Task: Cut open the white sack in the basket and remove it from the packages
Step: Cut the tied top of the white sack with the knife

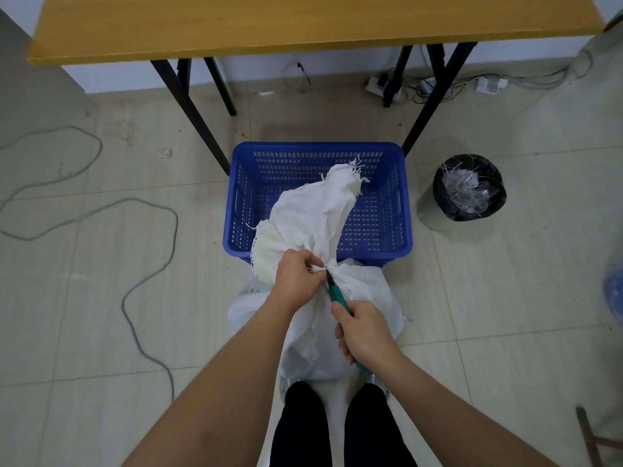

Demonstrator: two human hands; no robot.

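Observation:
A white woven sack stands on the floor just in front of the blue perforated basket, its frayed top flopping back over the basket's near rim. My left hand pinches the tied neck of the sack. My right hand grips a green-handled cutter, whose dark tip touches the neck right beside my left fingers. The lower sack bulges between my feet. Its contents are hidden.
A wooden table on black legs stands behind the basket. A black-lined waste bin with plastic scraps sits to the right. A grey cable loops across the tiled floor at left. Power strips and wires lie by the wall.

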